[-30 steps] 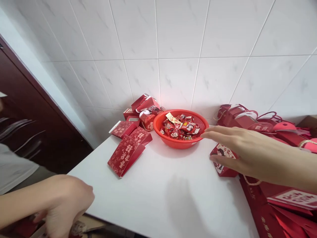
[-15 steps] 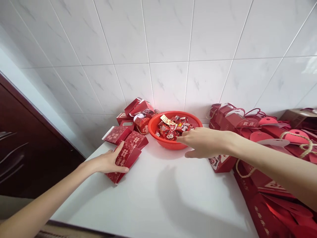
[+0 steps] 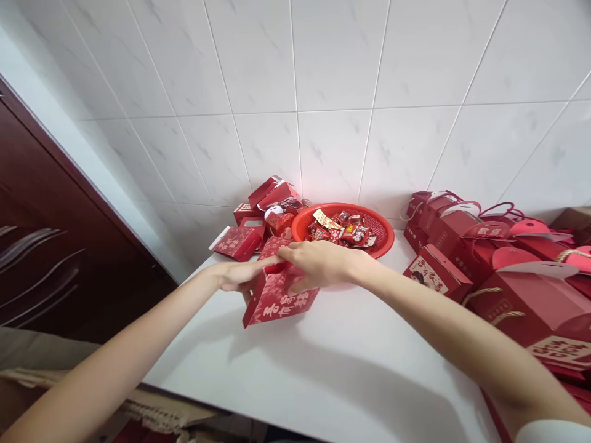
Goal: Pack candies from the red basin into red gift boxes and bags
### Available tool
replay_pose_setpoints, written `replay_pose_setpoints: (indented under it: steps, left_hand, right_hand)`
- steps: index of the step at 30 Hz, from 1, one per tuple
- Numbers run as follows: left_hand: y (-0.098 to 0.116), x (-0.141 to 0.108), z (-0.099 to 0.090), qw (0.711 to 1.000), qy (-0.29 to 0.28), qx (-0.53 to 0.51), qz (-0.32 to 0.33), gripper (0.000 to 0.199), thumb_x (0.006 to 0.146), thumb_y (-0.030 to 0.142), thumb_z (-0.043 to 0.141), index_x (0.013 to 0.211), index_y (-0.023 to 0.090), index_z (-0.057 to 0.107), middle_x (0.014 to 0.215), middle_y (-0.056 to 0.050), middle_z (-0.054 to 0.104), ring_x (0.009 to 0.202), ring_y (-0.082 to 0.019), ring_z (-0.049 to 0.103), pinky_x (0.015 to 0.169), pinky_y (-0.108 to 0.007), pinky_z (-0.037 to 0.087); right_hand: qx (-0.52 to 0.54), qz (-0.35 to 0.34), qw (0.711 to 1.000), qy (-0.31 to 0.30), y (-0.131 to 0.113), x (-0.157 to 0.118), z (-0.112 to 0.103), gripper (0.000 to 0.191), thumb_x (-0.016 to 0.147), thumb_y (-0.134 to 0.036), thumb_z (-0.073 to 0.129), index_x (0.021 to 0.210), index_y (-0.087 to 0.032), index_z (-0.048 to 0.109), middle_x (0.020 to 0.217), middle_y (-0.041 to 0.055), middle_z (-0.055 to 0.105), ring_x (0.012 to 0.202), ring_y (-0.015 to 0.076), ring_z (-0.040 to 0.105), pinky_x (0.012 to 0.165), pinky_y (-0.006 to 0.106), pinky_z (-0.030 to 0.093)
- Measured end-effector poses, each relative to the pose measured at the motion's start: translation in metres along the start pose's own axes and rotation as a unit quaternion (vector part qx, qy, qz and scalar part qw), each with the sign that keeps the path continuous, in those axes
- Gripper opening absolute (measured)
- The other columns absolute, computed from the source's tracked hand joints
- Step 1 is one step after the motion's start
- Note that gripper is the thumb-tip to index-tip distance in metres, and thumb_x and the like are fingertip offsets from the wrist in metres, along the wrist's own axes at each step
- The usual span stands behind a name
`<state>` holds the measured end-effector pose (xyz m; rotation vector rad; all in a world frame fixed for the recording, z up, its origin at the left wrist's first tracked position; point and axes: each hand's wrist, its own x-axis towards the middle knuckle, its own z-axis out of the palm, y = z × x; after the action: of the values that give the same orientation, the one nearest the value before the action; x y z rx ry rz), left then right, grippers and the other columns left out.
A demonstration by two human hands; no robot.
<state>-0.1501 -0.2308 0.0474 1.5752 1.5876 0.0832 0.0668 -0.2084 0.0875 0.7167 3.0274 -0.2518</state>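
Note:
A red cardboard gift box [image 3: 282, 303] with pale printed characters is tilted just above the white table, between both hands. My left hand [image 3: 235, 277] grips it from the left, with some fingers hidden behind the box. Across its open top edge lies my right hand [image 3: 321, 263], thumb against the printed face and fingers over the rim; their tips are partly hidden. Behind my right hand stands a red plastic basket [image 3: 385, 237] containing red-wrapped sweets [image 3: 353, 234]. More red boxes [image 3: 237, 242] lie close behind my left hand.
Many red gift boxes with rope handles [image 3: 521, 295] crowd the right side of the white table [image 3: 351, 363]. A tiled wall [image 3: 337, 55] rises behind. At the lower left, below the table's front edge, is an open brown carton [image 3: 161, 415].
My right hand has moved left from beside the basket onto the gift box. My left hand has turned and lifted the box, its printed face now toward me. The view has shifted left.

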Motion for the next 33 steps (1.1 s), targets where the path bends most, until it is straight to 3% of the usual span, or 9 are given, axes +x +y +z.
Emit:
replay_pose_setpoints:
  steps: [2, 4, 9, 13, 16, 23, 26, 29, 33]
  left_hand:
    - [0.007, 0.005, 0.001, 0.997, -0.049, -0.059, 0.001, 0.081, 0.079, 0.085, 0.037, 0.117, 0.022, 0.07, 0.094, -0.011, 0.075, 0.089, -0.029, 0.07, 0.073, -0.037, 0.055]
    - [0.013, 0.007, 0.001, 0.994, -0.049, -0.09, 0.024, 0.079, 0.08, 0.085, 0.038, 0.118, 0.023, 0.069, 0.1, -0.01, 0.075, 0.093, -0.028, 0.068, 0.076, -0.036, 0.055]
    - [0.022, 0.006, 0.003, 0.985, 0.099, -0.004, 0.142, 0.068, 0.073, 0.072, 0.064, 0.118, 0.021, 0.068, 0.115, -0.007, 0.071, 0.096, -0.025, 0.065, 0.079, -0.03, 0.052]
    - [0.025, 0.014, 0.017, 0.959, 0.173, 0.051, 0.22, 0.046, 0.083, 0.062, 0.058, 0.085, 0.018, 0.068, 0.078, -0.002, 0.066, 0.072, -0.018, 0.06, 0.064, -0.026, 0.045]
    - [0.024, 0.026, 0.025, 0.966, 0.146, 0.009, 0.215, 0.055, 0.084, 0.07, 0.051, 0.065, 0.019, 0.052, 0.058, 0.002, 0.048, 0.054, -0.014, 0.049, 0.05, -0.024, 0.034]
    - [0.028, 0.049, 0.041, 0.985, 0.066, -0.093, 0.131, 0.062, 0.073, 0.081, 0.058, 0.066, 0.021, 0.044, 0.053, 0.006, 0.035, 0.041, -0.009, 0.031, 0.036, -0.023, 0.017]
    - [0.039, 0.055, 0.049, 0.979, 0.046, -0.1, 0.173, 0.061, 0.075, 0.077, 0.06, 0.062, 0.021, 0.039, 0.054, 0.006, 0.033, 0.044, -0.009, 0.034, 0.038, -0.023, 0.024]
    - [0.052, 0.058, 0.05, 0.97, 0.006, -0.103, 0.218, 0.062, 0.076, 0.075, 0.062, 0.061, 0.021, 0.035, 0.059, 0.006, 0.03, 0.049, -0.009, 0.036, 0.045, -0.023, 0.035]
    - [0.067, 0.056, 0.032, 0.971, -0.067, -0.005, 0.229, 0.063, 0.078, 0.072, 0.062, 0.06, 0.02, 0.031, 0.059, 0.006, 0.027, 0.049, -0.008, 0.028, 0.044, -0.024, 0.024]
  right_hand:
    - [0.056, 0.024, 0.998, 0.023, 0.009, 0.001, 0.009, 0.046, 0.082, -0.037, 0.073, 0.12, -0.018, 0.056, 0.097, 0.0079, 0.067, 0.082, 0.0226, 0.064, 0.061, 0.027, 0.039]
    - [0.135, 0.043, 0.989, 0.048, 0.024, -0.001, 0.02, 0.045, 0.08, -0.042, 0.075, 0.115, -0.02, 0.058, 0.09, 0.004, 0.066, 0.079, 0.0208, 0.061, 0.062, 0.027, 0.039]
    - [0.321, 0.093, 0.938, 0.093, 0.062, -0.015, 0.054, 0.036, 0.079, -0.043, 0.074, 0.1, -0.015, 0.066, 0.092, 0.0034, 0.068, 0.083, 0.0195, 0.061, 0.07, 0.027, 0.044]
    - [0.335, 0.136, 0.926, 0.11, 0.07, -0.023, 0.072, 0.027, 0.077, -0.038, 0.075, 0.086, -0.014, 0.066, 0.081, 0.0007, 0.067, 0.075, 0.0168, 0.059, 0.065, 0.025, 0.042]
    - [0.296, 0.167, 0.935, 0.096, 0.068, -0.028, 0.077, 0.025, 0.075, -0.036, 0.078, 0.078, -0.015, 0.063, 0.076, 0.0005, 0.065, 0.071, 0.016, 0.057, 0.061, 0.024, 0.04]
    - [0.278, 0.13, 0.952, 0.016, 0.08, -0.061, 0.052, 0.036, 0.073, -0.038, 0.079, 0.099, -0.016, 0.07, 0.087, 0.0051, 0.072, 0.081, 0.0215, 0.066, 0.067, 0.028, 0.048]
    - [0.329, 0.123, 0.931, 0.102, 0.097, -0.078, 0.031, 0.045, 0.079, -0.05, 0.073, 0.108, -0.016, 0.069, 0.102, 0.0081, 0.073, 0.092, 0.0228, 0.068, 0.077, 0.03, 0.051]
    - [0.313, 0.183, 0.911, 0.195, 0.116, -0.078, 0.021, 0.044, 0.085, -0.052, 0.065, 0.109, -0.015, 0.068, 0.102, 0.0101, 0.072, 0.093, 0.0234, 0.068, 0.08, 0.032, 0.052]
    - [0.215, 0.278, 0.924, 0.15, 0.139, -0.05, 0.031, 0.032, 0.082, -0.035, 0.071, 0.106, -0.013, 0.069, 0.103, 0.0129, 0.072, 0.092, 0.0253, 0.067, 0.082, 0.035, 0.05]
